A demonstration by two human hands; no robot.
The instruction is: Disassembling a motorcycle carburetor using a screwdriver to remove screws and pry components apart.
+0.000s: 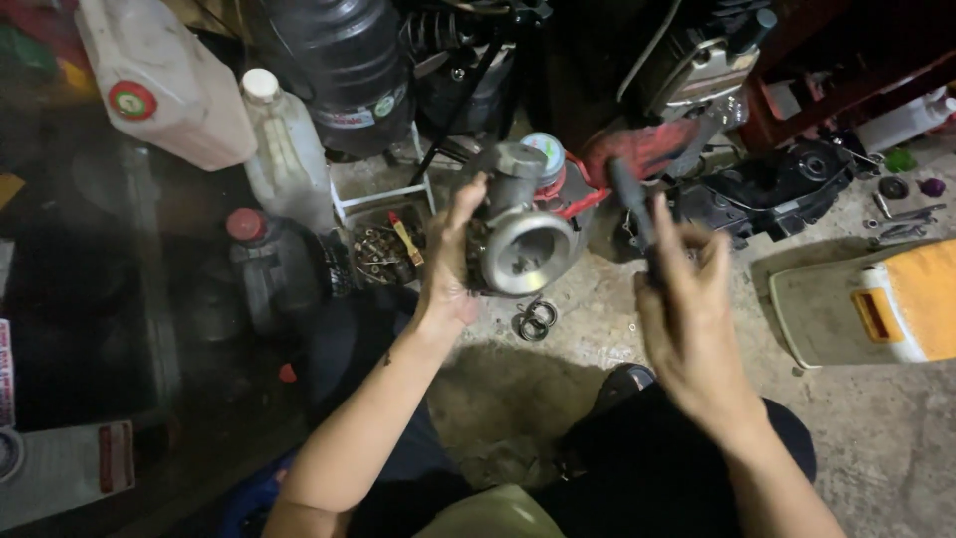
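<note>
So we've got a carburetor (518, 224) held up in mid-air over the concrete floor (876, 438), roughly centre of the view. It's a chunky cast-metal piece, dull grey, with a big round smooth-lipped mouth facing us and a hex-shaped cap on top. Our left hand (450, 261) is wrapped around its left side, fingers curled closed against the body, thumb up near the top.

Our right hand (687, 299) is just to the right of it, closed around the black handle of a screwdriver (632, 204) that sticks up and away from us. The tool is near the carb but not touching it.

Right below the carb, a couple of small metal rings (536, 319) lie on the floor. Behind it there's a red engine part and a round pale-green cap, pretty crowded in there. To the left we see a small tray of bolts and bits (383, 249), a clear ribbed plastic bottle (287, 149) with a white cap, a dark jug with a red cap (269, 264), and a grimy white jerrycan (164, 80). Off to the right sits a yellow and grey panel (876, 304), with loose sockets and wrenches (901, 214) scattered beyond it.
</note>
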